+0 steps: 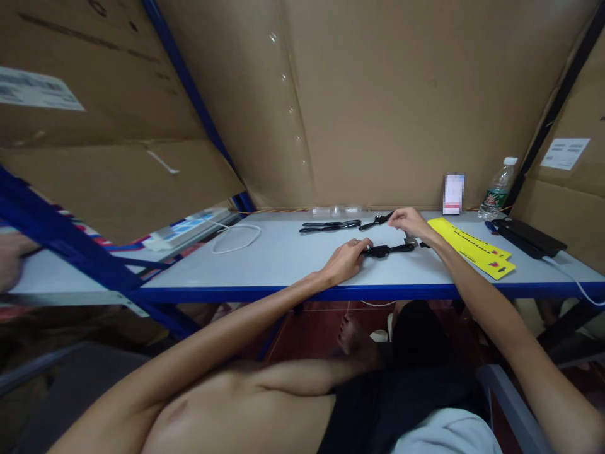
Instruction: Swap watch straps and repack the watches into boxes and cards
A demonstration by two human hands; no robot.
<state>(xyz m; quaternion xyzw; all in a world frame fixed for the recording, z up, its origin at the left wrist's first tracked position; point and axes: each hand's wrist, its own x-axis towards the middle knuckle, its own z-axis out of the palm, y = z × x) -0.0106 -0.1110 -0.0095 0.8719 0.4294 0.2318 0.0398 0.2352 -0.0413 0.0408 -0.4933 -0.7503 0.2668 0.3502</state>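
My left hand (348,260) is closed around the left end of a black two-handled tool, which looks like a spokeshave (384,251), lying on the white table (278,261). My right hand (409,222) is above and beyond the tool's right end, fingertips pinched together; whatever they hold is too small to make out. Just beyond the tool, a similar black spokeshave (375,222) reaches up to the right fingertips; touching or apart, I cannot tell. More black handles (329,226) lie further left. A small metal piece (411,241) sits below my right hand.
Yellow printed cards (472,249) lie right of my right wrist. Behind them are an upright phone (453,194), a water bottle (495,192) and a black case (532,238) with a white cable. Another white cable (236,236) loops at left. Cardboard (378,107) walls the back.
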